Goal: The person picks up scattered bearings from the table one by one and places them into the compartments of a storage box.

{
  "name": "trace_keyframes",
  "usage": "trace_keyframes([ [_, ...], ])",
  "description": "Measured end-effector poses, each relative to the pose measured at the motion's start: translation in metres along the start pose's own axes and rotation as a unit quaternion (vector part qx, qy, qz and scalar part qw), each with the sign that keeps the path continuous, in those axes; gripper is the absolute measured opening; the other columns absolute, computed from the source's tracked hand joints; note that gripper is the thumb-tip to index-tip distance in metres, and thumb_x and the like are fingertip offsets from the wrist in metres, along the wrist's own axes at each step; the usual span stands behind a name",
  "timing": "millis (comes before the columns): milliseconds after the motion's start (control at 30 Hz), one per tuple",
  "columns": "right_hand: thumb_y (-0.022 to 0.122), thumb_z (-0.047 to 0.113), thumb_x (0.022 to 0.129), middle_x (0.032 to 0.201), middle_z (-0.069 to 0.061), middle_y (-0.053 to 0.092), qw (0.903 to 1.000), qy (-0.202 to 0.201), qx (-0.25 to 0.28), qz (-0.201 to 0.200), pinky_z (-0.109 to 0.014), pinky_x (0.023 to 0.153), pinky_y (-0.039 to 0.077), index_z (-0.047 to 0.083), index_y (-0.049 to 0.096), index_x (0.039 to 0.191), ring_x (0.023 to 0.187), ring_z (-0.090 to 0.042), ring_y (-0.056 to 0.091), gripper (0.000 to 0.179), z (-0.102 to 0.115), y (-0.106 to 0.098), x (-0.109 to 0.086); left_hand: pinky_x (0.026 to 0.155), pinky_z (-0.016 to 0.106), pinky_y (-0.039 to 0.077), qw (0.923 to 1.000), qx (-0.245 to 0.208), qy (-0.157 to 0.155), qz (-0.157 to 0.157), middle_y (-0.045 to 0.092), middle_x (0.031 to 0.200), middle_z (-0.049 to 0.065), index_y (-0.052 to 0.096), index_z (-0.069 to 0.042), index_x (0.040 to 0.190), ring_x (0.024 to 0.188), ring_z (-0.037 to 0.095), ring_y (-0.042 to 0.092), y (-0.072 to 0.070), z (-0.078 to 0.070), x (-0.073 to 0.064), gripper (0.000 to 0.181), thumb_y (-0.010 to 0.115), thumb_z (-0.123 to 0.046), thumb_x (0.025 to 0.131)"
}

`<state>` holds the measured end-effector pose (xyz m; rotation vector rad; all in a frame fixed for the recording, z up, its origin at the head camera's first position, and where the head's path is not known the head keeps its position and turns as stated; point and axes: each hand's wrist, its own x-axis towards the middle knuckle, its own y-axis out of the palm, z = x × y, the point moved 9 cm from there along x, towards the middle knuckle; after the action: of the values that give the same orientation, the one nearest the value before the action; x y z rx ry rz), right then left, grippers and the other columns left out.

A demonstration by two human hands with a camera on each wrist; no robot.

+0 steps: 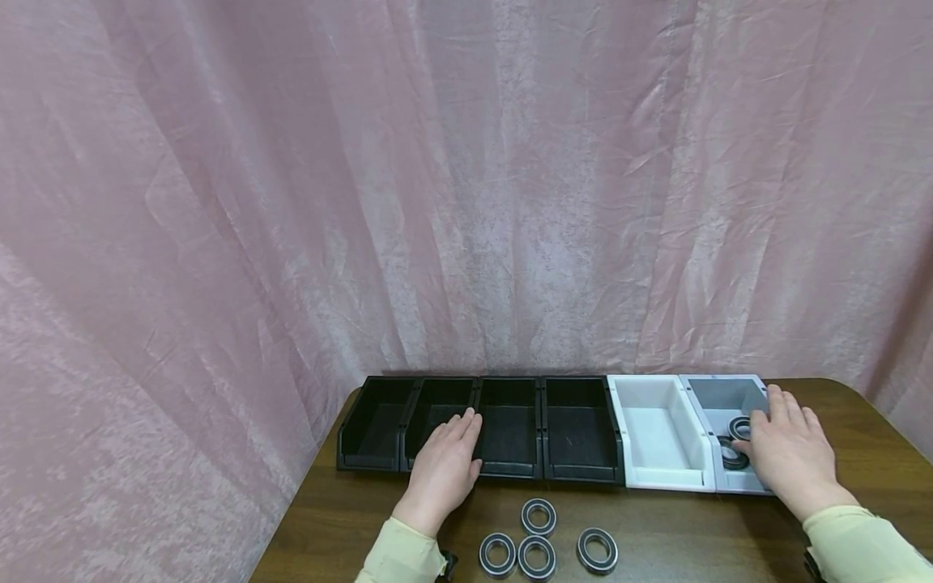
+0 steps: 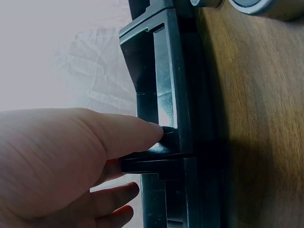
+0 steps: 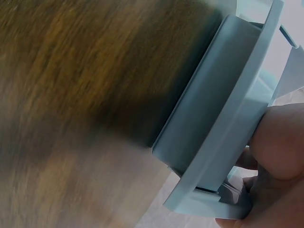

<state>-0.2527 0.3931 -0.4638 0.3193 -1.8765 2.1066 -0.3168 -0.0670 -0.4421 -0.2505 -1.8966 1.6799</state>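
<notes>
My left hand point(image 1: 443, 470) rests over the front of the black bins, straight fingers lying across the divider between the second bin point(image 1: 440, 397) and the third bin point(image 1: 508, 413). In the left wrist view its thumb point(image 2: 135, 135) reaches inside a black bin's front wall. At the far right, my right hand point(image 1: 790, 453) lies over the right side wall of the grey bin point(image 1: 710, 393), fingers extended and thumb inside. Two ball bearings point(image 1: 734, 464) lie in that bin, partly hidden by the hand. The right wrist view shows the grey bin's front wall point(image 3: 209, 109) beside the fingers.
Several ball bearings point(image 1: 526, 518) lie on the wooden table point(image 1: 656, 518) in front of the bins, one apart to the right. A white bin point(image 1: 659, 433) stands between the black bins and the grey one. Behind the row hangs a pink curtain point(image 1: 510, 202).
</notes>
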Motion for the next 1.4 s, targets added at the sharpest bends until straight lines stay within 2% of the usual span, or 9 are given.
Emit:
trace_keyframes([
  [167, 0.088, 0.013, 0.088, 0.147, -0.055, 0.033, 0.9999, -0.002, 0.002, -0.017, -0.081, 0.114, 0.029, -0.026, 0.060, 0.113, 0.139, -0.070, 0.033, 0.054, 0.003, -0.005, 0.000, 0.122, 0.053, 0.046, 1.0000, 0.000, -0.001, 0.001, 0.057, 0.163, 0.017, 0.061, -0.001, 0.155, 0.147, 0.037, 0.058, 0.000, 0.000, 0.000, 0.069, 0.090, -0.019, 0.095],
  [400, 0.088, 0.015, 0.088, 0.147, -0.054, 0.034, 0.9999, -0.003, -0.002, -0.012, -0.080, 0.114, 0.029, -0.025, 0.061, 0.111, 0.139, -0.069, 0.033, 0.053, 0.002, -0.004, 0.000, 0.122, 0.053, 0.046, 1.0000, -0.002, -0.001, 0.001, 0.057, 0.162, 0.018, 0.061, -0.001, 0.155, 0.147, 0.037, 0.058, 0.000, 0.000, 0.000, 0.068, 0.090, -0.019, 0.095],
  [633, 0.086, 0.016, 0.092, 0.149, -0.054, 0.030, 0.9997, 0.009, -0.008, 0.022, -0.079, 0.119, 0.026, -0.026, 0.060, 0.116, 0.141, -0.069, 0.029, 0.055, -0.001, 0.002, 0.001, 0.122, 0.053, 0.046, 1.0000, -0.003, 0.000, -0.002, 0.057, 0.162, 0.017, 0.061, -0.001, 0.155, 0.147, 0.037, 0.058, -0.001, 0.000, 0.000, 0.069, 0.090, -0.018, 0.095],
  [1067, 0.087, 0.014, 0.090, 0.150, -0.055, 0.029, 0.9998, 0.008, 0.002, 0.016, -0.080, 0.118, 0.024, -0.026, 0.058, 0.122, 0.142, -0.070, 0.028, 0.059, -0.004, 0.003, 0.000, 0.123, 0.052, 0.045, 1.0000, 0.001, -0.002, 0.006, 0.056, 0.163, 0.017, 0.061, -0.001, 0.156, 0.147, 0.037, 0.057, 0.002, 0.000, 0.001, 0.070, 0.090, -0.019, 0.095],
  [1400, 0.087, 0.013, 0.090, 0.153, -0.056, 0.026, 0.9986, 0.001, 0.008, 0.052, -0.080, 0.121, 0.021, -0.018, 0.065, 0.129, 0.145, -0.071, 0.024, 0.055, -0.004, 0.005, 0.004, 0.124, 0.053, 0.044, 0.9998, -0.010, -0.009, 0.012, 0.055, 0.164, 0.017, 0.060, -0.001, 0.156, 0.149, 0.037, 0.056, 0.002, 0.002, 0.001, 0.070, 0.090, -0.018, 0.095],
])
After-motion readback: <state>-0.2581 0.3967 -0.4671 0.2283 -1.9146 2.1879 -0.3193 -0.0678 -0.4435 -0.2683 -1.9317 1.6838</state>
